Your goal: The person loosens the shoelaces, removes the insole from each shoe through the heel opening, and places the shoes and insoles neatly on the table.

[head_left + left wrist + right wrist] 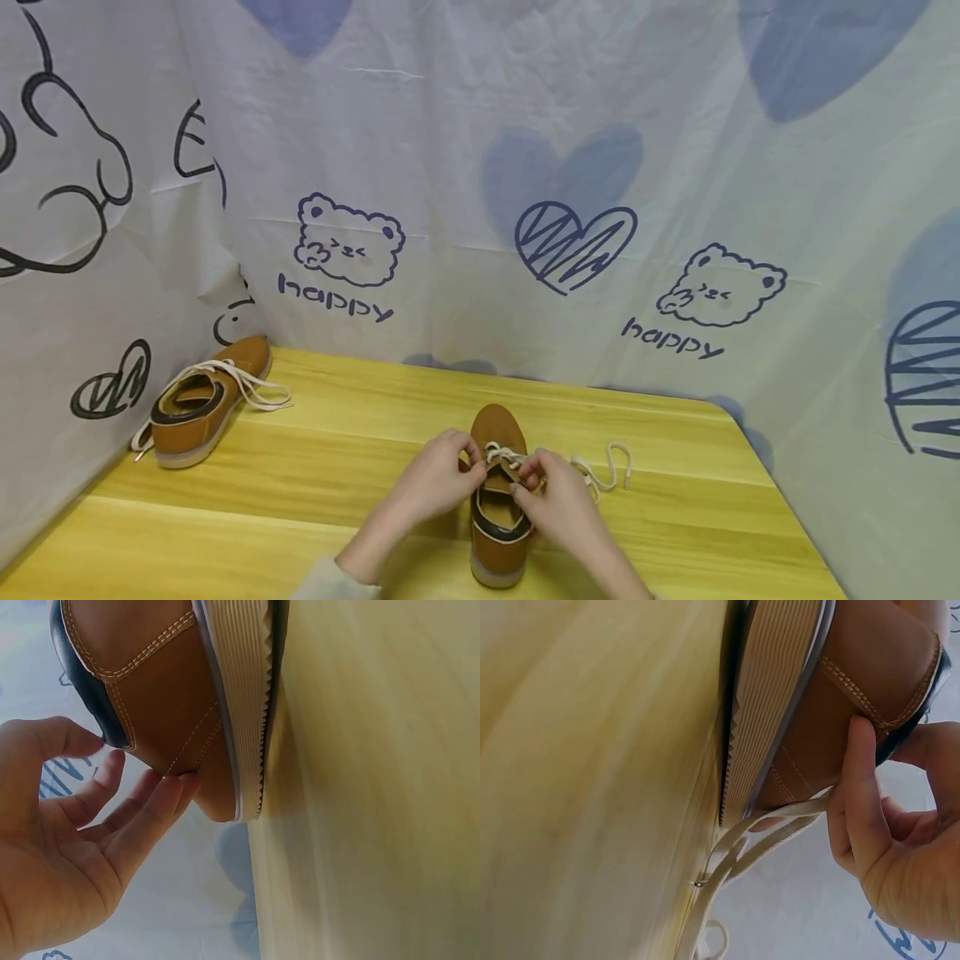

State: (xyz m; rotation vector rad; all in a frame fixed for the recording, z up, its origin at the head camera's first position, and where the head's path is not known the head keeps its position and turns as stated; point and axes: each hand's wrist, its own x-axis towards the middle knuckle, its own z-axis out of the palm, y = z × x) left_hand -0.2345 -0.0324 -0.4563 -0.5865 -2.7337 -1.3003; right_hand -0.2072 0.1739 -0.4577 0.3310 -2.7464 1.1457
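Observation:
A brown shoe (498, 533) with a dark padded collar stands on the table, toe pointing away from me. My left hand (442, 471) pinches the left edge of its opening beside the laces; in the left wrist view the thumb is at the collar's end and the fingertips (180, 784) lie on the outer side. On the right edge, my right hand (558, 500) grips the upper between thumb and fingers. A cream shoelace (504, 454) crosses the front of the shoe. In the right wrist view, lace strands (780, 817) trail from beside the right fingers down to the table.
Another brown shoe (191, 433) with loose cream laces stands at the table's far left, close to the side curtain. The lace's free end (621, 462) curls on the yellow wooden table (337, 433) right of the hands. A printed curtain (465, 208) hangs along the back.

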